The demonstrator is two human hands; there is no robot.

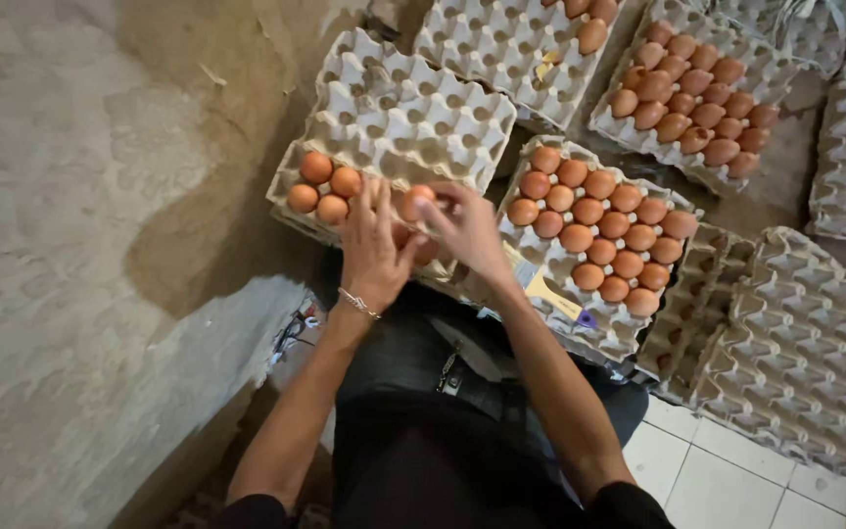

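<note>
My left hand and my right hand meet over the near edge of a grey cardboard egg tray. My right hand's fingers hold a brown egg above the tray's front row. My left hand lies flat beside it, fingers spread over the cells, a thin bracelet on the wrist. Several brown eggs sit in the tray's near left corner. What lies under my palms is hidden.
A tray nearly full of brown eggs stands to the right, another full tray behind it. Stacks of bare trays fill the right side. A rough concrete wall stands on the left; white tiles show lower right.
</note>
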